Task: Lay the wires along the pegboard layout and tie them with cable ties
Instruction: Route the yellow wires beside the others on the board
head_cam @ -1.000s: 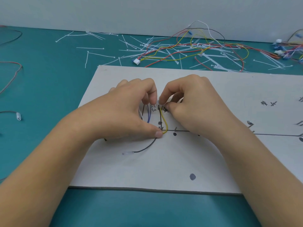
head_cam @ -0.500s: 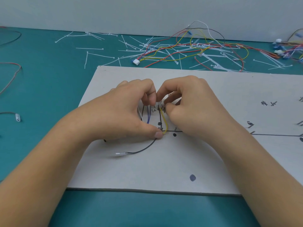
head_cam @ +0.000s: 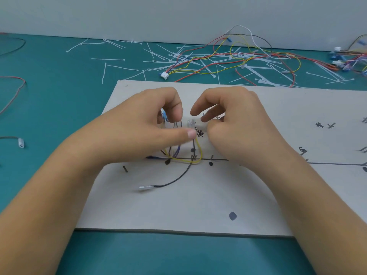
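The white layout board [head_cam: 198, 199] lies on the teal table with drawn lines and dots. Both hands hover over its upper middle. My left hand [head_cam: 147, 128] has curled fingers over a bunch of purple and dark wires [head_cam: 177, 152], and its thumb presses on the upper part of the yellow wire [head_cam: 200, 154] just below a clear terminal [head_cam: 191, 123]. My right hand [head_cam: 236, 124] sits just right of that terminal with fingers loosely bent and nothing visibly held. A black wire [head_cam: 174, 181] curves down to a terminal at the lower left. White cable ties [head_cam: 119, 67] lie scattered behind the board.
A tangle of red, yellow, white and black wires [head_cam: 228, 58] with a white connector [head_cam: 164, 75] lies behind the board. More connectors [head_cam: 345, 60] are at the far right. Loose wires [head_cam: 14, 92] and a small terminal [head_cam: 20, 142] lie left. A wall runs behind.
My left thumb has left the junction on the drawn line and moved up to the yellow wire's top. My right fingers have drawn apart from the left hand, uncovering the clear terminal.
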### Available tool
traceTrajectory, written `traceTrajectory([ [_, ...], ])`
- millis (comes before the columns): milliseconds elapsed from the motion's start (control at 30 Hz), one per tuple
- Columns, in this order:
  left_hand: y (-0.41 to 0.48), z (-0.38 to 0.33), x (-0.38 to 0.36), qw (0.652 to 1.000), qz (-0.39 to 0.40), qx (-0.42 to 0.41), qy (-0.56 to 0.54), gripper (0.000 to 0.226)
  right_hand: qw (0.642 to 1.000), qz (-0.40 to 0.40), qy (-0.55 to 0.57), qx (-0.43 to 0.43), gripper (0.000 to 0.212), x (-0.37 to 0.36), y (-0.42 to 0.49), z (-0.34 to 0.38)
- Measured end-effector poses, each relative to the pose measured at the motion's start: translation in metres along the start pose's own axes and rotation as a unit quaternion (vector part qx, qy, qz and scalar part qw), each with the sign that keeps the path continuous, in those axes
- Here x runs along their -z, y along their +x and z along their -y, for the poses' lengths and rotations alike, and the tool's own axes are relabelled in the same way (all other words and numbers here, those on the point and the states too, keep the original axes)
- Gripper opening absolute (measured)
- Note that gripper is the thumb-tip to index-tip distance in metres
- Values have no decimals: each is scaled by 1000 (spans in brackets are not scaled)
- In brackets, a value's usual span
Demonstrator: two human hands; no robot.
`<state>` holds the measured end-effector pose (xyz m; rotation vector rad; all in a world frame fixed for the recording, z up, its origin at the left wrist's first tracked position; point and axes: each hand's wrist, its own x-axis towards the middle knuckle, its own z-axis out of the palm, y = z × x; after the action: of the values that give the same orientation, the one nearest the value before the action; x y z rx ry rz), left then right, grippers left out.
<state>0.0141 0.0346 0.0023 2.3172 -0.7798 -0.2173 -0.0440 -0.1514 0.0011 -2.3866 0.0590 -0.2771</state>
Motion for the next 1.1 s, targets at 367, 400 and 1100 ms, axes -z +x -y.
traceTrajectory([
  [367, 1, 22, 29, 997, -33, 64, -34, 24, 999, 41, 12, 0, 43, 11, -6, 0],
  [400, 1, 23, 29, 997, -22, 61, -32, 24, 999, 50, 11, 3, 41, 13, -6, -1],
  [1100, -6, 12, 16, 992, 122, 19, 30, 19, 978, 185, -93, 29, 13, 16, -12, -5],
])
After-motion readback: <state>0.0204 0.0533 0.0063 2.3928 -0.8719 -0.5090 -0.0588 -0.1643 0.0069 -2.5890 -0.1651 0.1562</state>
